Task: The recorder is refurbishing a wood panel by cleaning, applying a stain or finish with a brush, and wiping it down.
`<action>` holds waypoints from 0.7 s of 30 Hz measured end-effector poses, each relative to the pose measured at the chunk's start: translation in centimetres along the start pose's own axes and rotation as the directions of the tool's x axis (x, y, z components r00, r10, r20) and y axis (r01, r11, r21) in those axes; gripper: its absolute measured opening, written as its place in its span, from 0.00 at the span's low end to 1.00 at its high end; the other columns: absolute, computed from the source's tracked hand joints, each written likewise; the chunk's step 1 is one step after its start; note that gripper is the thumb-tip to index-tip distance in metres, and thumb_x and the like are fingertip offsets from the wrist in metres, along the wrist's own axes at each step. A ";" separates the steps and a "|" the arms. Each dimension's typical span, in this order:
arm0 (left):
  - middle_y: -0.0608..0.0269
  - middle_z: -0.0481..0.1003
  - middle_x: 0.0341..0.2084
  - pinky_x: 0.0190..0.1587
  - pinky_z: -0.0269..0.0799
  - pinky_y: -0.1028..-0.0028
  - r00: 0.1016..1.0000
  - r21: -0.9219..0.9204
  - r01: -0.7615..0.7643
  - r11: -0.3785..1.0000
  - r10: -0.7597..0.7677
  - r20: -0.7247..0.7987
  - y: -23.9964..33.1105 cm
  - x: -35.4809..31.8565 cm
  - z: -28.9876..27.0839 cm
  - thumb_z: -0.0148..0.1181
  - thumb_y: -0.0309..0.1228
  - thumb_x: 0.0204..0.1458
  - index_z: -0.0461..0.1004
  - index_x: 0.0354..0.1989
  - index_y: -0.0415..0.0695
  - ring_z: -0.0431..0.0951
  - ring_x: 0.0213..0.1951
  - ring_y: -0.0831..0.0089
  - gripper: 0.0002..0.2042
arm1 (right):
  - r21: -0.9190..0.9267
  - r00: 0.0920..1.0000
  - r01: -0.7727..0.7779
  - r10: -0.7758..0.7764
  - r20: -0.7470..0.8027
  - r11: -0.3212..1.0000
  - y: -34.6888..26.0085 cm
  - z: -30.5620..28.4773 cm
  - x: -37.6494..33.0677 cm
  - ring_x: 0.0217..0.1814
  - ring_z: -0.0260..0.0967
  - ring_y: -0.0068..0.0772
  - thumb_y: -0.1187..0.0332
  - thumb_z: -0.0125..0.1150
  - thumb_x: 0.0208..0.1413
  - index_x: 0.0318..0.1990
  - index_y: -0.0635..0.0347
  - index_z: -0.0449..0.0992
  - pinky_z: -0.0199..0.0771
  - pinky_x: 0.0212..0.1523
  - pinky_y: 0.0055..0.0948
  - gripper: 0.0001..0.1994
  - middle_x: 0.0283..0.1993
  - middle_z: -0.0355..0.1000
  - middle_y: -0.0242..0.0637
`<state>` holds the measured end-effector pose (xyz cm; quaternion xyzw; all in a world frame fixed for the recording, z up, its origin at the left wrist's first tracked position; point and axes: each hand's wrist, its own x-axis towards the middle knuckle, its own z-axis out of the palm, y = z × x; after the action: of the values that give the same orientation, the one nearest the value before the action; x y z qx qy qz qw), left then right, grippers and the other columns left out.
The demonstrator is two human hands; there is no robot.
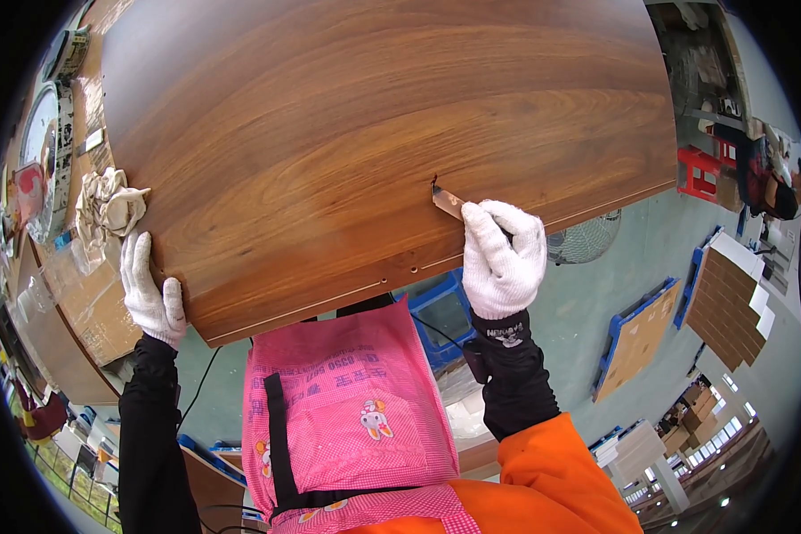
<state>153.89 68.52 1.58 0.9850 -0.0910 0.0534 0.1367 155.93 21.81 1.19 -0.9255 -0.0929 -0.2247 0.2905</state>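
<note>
Wood-grain panel (347, 133) fills the upper middle of your view, a large board faced in warm brown laminate with dark, sweeping grain lines that curve across it from left to right. Its surface has a soft sheen, paler toward the top left. Its near edge runs diagonally from the lower left corner up toward the right, with a thin pale band along it and two small drilled holes close to that edge, near its middle. The panel lies flat in front of you at about chest height, its left corner resting over a cardboard-covered bench (89, 303). Below it you can see your pink checked apron (347, 427) with a small cartoon pocket patch, and an orange sleeve at the lower right. Your left hand (151, 289), in a white knit glove, grips the panel's lower left corner, its fingers lying close together and pointing up along the left side edge. Your right hand (503, 258), also in a white glove, is closed in a fist round the handle of a scraper blade (448, 202); the fingers are curled tight together on it, just off the near edge. The thin metal blade slants up to the left and its tip touches the laminate at a small dark nick. A crumpled pale rag (107, 205) lies just above your left hand, beside the panel's left edge.
</note>
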 end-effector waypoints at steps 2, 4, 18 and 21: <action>0.41 0.64 0.69 0.72 0.56 0.54 1.000 -0.001 0.000 1.000 0.000 -0.001 0.0 0.0 -0.1 0.44 0.55 0.66 0.63 0.71 0.39 0.62 0.71 0.43 0.35 | 0.004 1.000 -0.011 0.011 -0.014 1.000 0.0 0.0 0.0 0.39 0.73 0.38 0.81 0.75 0.41 0.49 0.49 0.86 0.71 0.40 0.36 0.24 0.44 0.77 0.32; 0.41 0.64 0.69 0.72 0.56 0.54 1.000 -0.001 -0.004 1.000 0.004 -0.003 0.0 0.0 0.0 0.44 0.55 0.66 0.63 0.71 0.39 0.62 0.70 0.43 0.35 | -0.008 1.000 0.005 -0.005 0.006 1.000 -0.1 -0.2 0.1 0.39 0.73 0.38 0.82 0.75 0.41 0.49 0.50 0.85 0.71 0.40 0.36 0.25 0.44 0.77 0.33; 0.41 0.64 0.69 0.72 0.56 0.54 1.000 0.003 -0.001 1.000 0.001 -0.001 -0.1 -0.1 0.0 0.44 0.53 0.65 0.63 0.71 0.39 0.62 0.70 0.43 0.34 | -0.006 1.000 -0.004 0.004 0.005 1.000 0.4 0.0 0.4 0.41 0.74 0.38 0.82 0.75 0.40 0.50 0.48 0.85 0.72 0.41 0.37 0.25 0.44 0.78 0.32; 0.41 0.64 0.69 0.72 0.56 0.54 1.000 0.002 -0.003 1.000 0.003 0.000 0.0 -0.1 -0.1 0.45 0.53 0.65 0.63 0.71 0.39 0.62 0.70 0.43 0.34 | 0.016 1.000 -0.015 0.015 -0.023 1.000 0.5 0.2 0.4 0.41 0.74 0.38 0.82 0.75 0.40 0.49 0.48 0.85 0.72 0.41 0.37 0.25 0.44 0.78 0.32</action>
<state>153.83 68.54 1.62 0.9850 -0.0922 0.0537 0.1356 156.56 21.59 0.99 -0.9211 -0.0845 -0.2325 0.3006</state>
